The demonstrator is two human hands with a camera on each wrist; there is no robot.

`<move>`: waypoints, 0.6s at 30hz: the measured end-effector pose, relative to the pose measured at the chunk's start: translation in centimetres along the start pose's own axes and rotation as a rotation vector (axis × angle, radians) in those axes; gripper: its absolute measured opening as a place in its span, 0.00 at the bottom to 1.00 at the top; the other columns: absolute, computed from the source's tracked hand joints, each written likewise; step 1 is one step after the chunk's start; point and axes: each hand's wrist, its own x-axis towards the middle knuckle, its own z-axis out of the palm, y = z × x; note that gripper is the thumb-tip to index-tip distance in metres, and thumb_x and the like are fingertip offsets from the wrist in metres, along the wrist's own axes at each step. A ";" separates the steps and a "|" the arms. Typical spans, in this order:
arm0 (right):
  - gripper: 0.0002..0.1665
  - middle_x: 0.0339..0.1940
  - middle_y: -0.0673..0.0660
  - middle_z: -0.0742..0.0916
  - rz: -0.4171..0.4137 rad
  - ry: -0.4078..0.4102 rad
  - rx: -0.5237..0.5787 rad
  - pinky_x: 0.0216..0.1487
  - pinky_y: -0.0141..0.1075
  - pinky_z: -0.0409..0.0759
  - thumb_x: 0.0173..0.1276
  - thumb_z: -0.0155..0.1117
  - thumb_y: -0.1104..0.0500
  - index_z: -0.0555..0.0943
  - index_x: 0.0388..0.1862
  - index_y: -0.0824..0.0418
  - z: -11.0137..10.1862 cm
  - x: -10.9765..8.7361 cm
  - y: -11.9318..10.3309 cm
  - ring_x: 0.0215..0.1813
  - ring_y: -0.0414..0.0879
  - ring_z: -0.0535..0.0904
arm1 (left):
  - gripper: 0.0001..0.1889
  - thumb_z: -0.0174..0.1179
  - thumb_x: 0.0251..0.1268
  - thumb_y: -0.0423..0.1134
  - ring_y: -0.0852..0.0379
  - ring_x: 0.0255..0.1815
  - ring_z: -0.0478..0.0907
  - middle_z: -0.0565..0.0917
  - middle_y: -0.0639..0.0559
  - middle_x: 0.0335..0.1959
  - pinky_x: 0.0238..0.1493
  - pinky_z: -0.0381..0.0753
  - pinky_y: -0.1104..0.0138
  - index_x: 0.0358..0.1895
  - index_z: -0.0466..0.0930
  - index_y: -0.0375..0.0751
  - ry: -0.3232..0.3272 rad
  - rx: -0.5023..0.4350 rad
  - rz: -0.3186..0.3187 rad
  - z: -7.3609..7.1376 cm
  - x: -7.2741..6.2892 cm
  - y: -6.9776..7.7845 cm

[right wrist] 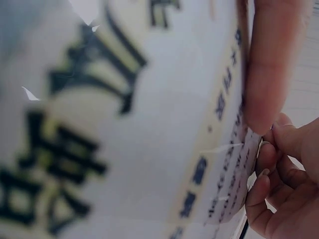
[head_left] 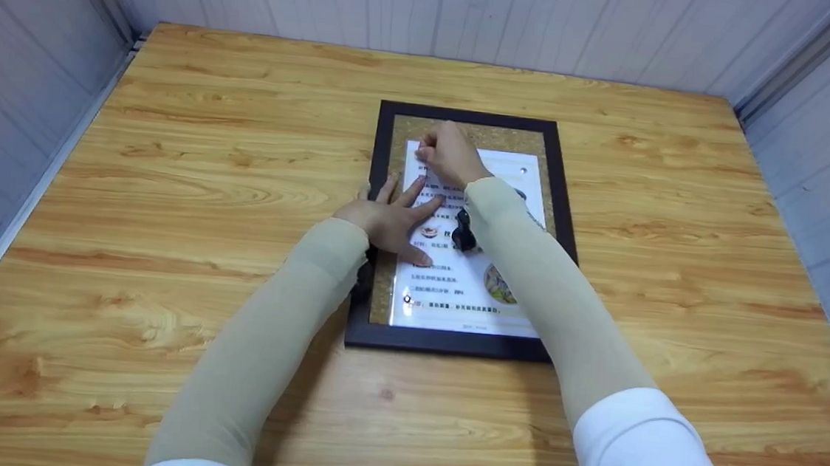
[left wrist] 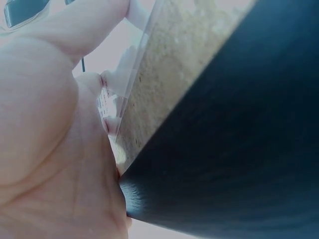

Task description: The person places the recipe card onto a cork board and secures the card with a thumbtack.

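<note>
A cork board with a dark frame (head_left: 451, 342) lies flat on the table. A glossy printed sheet (head_left: 455, 284), with a clear margin at its edge in the left wrist view, covers most of the cork (head_left: 383, 290). My left hand (head_left: 390, 224) rests with spread fingers across the sheet's left edge and the frame's left side. At the sheet's top left corner my right hand (head_left: 454, 155) has curled fingers, thumb and fingertips pinching a small pin that they mostly hide. Small round pins show at the sheet's top right (head_left: 523, 170) and lower left (head_left: 407, 299).
The wood-grain table (head_left: 205, 172) spreads round the board. White panel walls (head_left: 432, 12) close it in at the back and both sides. A black wrist camera (head_left: 464, 233) under my right wrist hangs over the sheet.
</note>
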 end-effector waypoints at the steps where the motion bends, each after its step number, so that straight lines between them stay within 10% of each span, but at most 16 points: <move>1: 0.11 0.28 0.52 0.80 0.003 0.000 0.002 0.34 0.31 0.70 0.74 0.59 0.61 0.81 0.30 0.61 0.0 0.0 0.0 0.31 0.44 0.73 | 0.53 0.57 0.60 0.71 0.40 0.76 0.15 0.20 0.57 0.79 0.69 0.23 0.37 0.80 0.32 0.66 -0.001 -0.001 -0.001 0.0 0.0 0.0; 18: 0.12 0.31 0.54 0.82 0.030 -0.014 -0.027 0.34 0.32 0.71 0.75 0.59 0.58 0.81 0.31 0.62 0.0 0.1 -0.1 0.32 0.44 0.75 | 0.53 0.56 0.60 0.72 0.40 0.76 0.16 0.20 0.57 0.78 0.70 0.24 0.37 0.80 0.32 0.67 0.004 0.005 -0.002 0.0 0.0 0.0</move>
